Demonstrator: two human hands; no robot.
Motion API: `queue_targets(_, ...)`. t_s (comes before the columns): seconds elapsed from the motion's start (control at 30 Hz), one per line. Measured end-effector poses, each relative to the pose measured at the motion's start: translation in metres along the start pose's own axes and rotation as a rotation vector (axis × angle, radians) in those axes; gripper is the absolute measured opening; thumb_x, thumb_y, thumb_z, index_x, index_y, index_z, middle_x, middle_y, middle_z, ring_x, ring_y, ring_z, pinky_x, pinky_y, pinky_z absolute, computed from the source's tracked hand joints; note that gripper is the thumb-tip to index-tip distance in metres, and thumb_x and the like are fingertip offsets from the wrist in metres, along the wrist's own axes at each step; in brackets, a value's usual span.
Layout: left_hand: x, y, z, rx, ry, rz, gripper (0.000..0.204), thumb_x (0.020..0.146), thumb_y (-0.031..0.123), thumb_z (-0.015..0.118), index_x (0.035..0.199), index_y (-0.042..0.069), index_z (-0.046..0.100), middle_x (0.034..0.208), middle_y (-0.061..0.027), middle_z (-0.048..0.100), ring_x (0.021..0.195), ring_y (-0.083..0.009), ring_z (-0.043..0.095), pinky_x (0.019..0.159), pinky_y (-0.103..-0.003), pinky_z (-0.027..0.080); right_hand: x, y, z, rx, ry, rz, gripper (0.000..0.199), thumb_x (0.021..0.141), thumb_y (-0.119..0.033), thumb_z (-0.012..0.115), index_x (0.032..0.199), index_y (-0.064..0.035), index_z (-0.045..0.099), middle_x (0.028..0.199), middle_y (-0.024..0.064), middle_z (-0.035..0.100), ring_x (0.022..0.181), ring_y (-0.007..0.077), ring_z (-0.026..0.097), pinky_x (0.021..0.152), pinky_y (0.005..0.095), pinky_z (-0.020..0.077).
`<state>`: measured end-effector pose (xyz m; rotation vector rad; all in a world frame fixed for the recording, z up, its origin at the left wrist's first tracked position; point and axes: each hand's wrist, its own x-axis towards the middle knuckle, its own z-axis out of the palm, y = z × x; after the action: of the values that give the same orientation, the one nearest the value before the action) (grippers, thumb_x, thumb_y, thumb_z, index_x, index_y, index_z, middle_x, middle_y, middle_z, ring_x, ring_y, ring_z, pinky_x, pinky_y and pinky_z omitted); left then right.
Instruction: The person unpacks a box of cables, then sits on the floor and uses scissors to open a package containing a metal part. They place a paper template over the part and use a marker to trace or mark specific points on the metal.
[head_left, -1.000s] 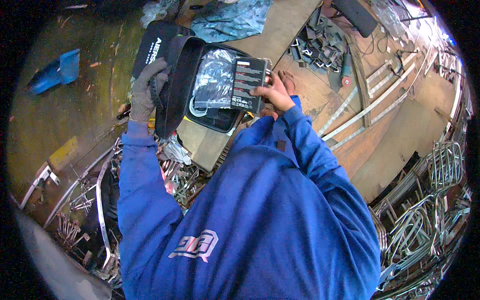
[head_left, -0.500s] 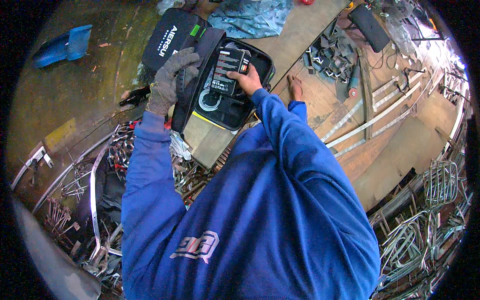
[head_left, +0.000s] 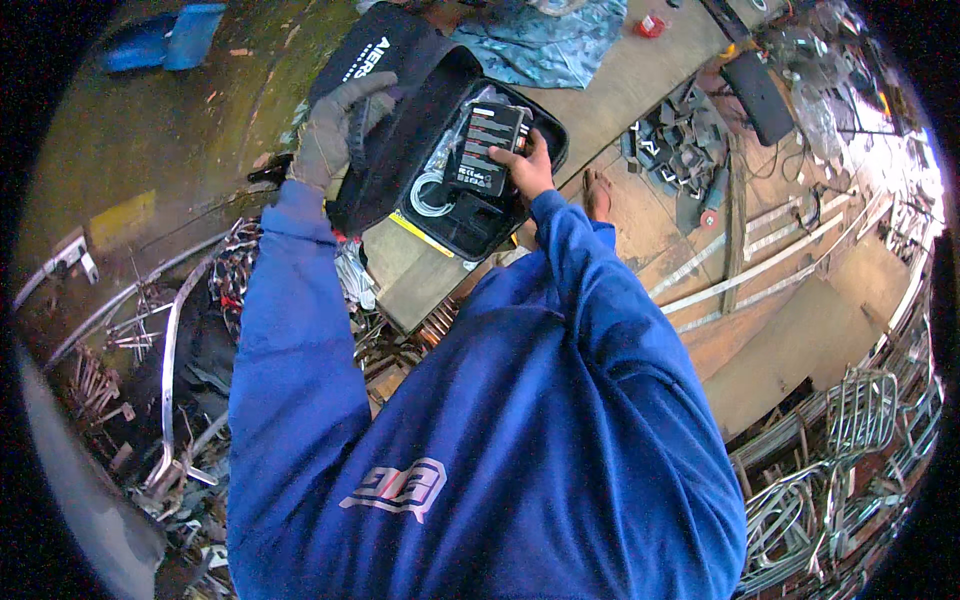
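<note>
Head view: the bare right hand (head_left: pixel 531 168) pinches a dark flat box (head_left: pixel 482 148), thumb on its face, fingers at its right edge. From where I stand, it is in or just above the open case (head_left: pixel 468 238); which, I cannot tell. Gloved left hand (head_left: pixel 328 135) meets the lid (head_left: pixel 412 145); grip undetermined. Advised: steady the lid, keep the box off the coiled cable (head_left: pixel 431 213).

The case (head_left: pixel 418 135) has a matt, fabric-like shell. The box (head_left: pixel 485 135) looks like smooth card with a slight sheen, the bag (head_left: pixel 446 148) clear, crinkled, glossy plastic, the cord (head_left: pixel 435 212) smooth plastic. The glove (head_left: pixel 325 145) is rough knit; the sweatshirt (head_left: pixel 520 450) is soft, matt cloth. The bench (head_left: pixel 408 280) looks like dull, worn wood, the rack (head_left: pixel 860 410) shiny bare metal.
</note>
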<state>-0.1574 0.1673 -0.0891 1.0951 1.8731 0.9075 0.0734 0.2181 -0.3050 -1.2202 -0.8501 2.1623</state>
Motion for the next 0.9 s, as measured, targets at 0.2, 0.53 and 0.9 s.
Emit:
queue_targets(0.2, 0.024, -0.034, -0.061, 0.324, 0.12, 0.012, 0.032, 0.094, 0.019, 0.062, 0.123, 0.006, 0.063, 0.115, -0.0071, 0.067, 0.105, -0.0162, 0.062, 0.094, -0.03, 0.048, 0.0, 0.006, 0.001, -0.011, -0.009, -0.014, 0.097, 0.078, -0.009, 0.079, 0.149, 0.0067, 0.014, 0.127, 0.0205, 0.055, 0.112, 0.0276, 0.058, 0.093, 0.0382, 0.0508)
queue_targets(0.53, 0.019, -0.049, -0.05, 0.441, 0.144, 0.107, 0.038, 0.092, 0.024, 0.064, 0.126, 0.006, 0.061, 0.119, -0.0078, 0.066, 0.108, -0.018, 0.062, 0.095, -0.032, 0.048, -0.098, 0.009, 0.088, -1.251, -0.21, -0.431, 0.096, 0.068, -0.018, 0.075, 0.147, 0.0019, 0.022, 0.114, 0.027, 0.054, 0.104, 0.042, 0.057, 0.085, 0.0485, 0.0491)
queue_targets(0.9, -0.006, -0.049, -0.033, 0.492, 0.253, 0.176, 0.035, 0.095, 0.019, 0.053, 0.127, 0.007, 0.057, 0.119, -0.0183, 0.064, 0.111, -0.0343, 0.059, 0.096, -0.038, 0.048, -0.059, 0.125, 0.094, -0.844, -0.392, 0.276, 0.107, 0.08, -0.011, 0.07, 0.152, -0.0044, -0.009, 0.098, 0.0228, 0.068, 0.083, 0.0305, 0.069, 0.075, 0.0371, 0.0549)
